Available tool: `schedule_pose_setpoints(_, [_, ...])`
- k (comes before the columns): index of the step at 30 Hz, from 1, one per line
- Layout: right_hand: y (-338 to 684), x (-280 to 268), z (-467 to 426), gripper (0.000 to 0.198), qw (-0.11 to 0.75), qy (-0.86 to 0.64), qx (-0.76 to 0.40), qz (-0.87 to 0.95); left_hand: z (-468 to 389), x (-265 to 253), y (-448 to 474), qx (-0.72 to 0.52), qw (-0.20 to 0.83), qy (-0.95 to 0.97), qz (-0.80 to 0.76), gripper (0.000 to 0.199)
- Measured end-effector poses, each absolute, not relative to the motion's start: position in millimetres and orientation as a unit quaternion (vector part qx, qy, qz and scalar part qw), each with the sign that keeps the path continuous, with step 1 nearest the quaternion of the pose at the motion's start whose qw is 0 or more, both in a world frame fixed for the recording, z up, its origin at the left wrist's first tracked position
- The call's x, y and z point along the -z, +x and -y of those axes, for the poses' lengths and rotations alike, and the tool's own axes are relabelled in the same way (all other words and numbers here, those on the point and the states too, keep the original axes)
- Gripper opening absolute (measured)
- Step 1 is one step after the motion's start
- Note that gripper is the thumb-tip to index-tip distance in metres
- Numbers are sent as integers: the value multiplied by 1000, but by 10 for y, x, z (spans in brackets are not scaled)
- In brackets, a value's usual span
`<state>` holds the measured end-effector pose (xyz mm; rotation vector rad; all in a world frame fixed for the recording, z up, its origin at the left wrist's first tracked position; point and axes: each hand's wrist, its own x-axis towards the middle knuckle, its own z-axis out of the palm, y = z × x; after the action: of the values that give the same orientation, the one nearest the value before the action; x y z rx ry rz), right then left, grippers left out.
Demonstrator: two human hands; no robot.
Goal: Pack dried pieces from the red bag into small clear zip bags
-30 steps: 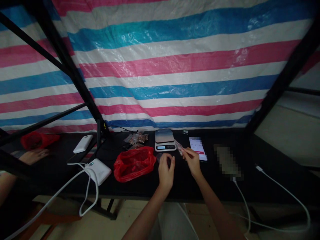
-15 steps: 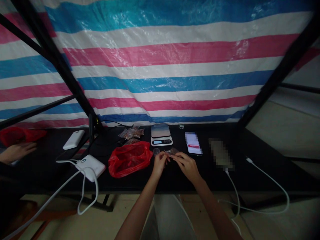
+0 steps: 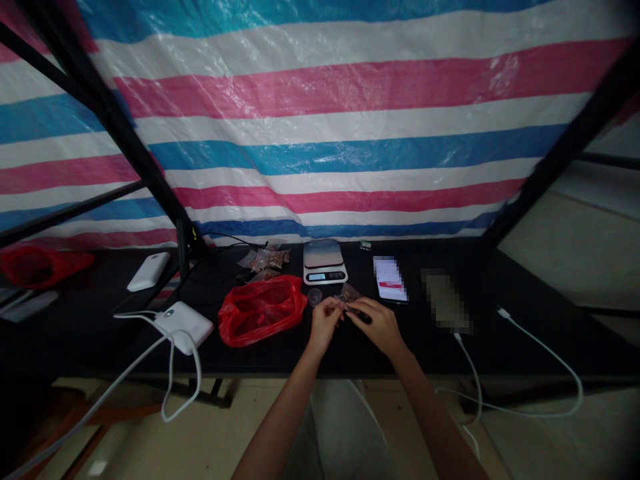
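My left hand [image 3: 325, 325] and my right hand [image 3: 380, 327] meet over the black table, just in front of the scale. Both pinch the near edge of a small clear plastic bag [image 3: 351, 291], which has something brownish in it. Fingers partly cover the bag, so I cannot tell if its mouth is undone. Left of the fingertips stands a small clear cup [image 3: 315, 297]. The kitchen scale [image 3: 325, 276], with a silver plate and a lit display, is just beyond. An open red plastic bag [image 3: 263, 313] lies beside my left hand.
Several small filled bags [image 3: 267, 259] are piled behind the red bag. A phone [image 3: 391, 279] and a blurred-out device [image 3: 447, 301] lie to the right, with a white cable [image 3: 545, 357]. White power banks [image 3: 184, 327] [image 3: 149, 271] and another red bag [image 3: 45, 265] are leftward.
The small plastic bag now stands up more visibly between my hands, and my right fingers have curled in. At the far left, another person's hand has gone out of view. The camera view has shifted slightly.
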<state>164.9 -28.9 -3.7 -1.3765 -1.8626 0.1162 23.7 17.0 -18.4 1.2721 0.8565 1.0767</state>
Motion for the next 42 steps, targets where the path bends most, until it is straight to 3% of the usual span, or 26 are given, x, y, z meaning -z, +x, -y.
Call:
schedule_pose_setpoints(11, [1674, 36, 275, 18, 413, -556, -115, 712, -79, 175, 222, -437, 518, 628, -384, 33])
schedule_pose_setpoints(30, [1696, 111, 231, 16, 386, -593, -95, 700, -36, 157, 236, -359, 400, 715, -447, 24])
schedule_pose_setpoints(42, [1680, 140, 219, 19, 412, -585, -110, 690, -35, 159, 252, -377, 408, 714, -427, 20])
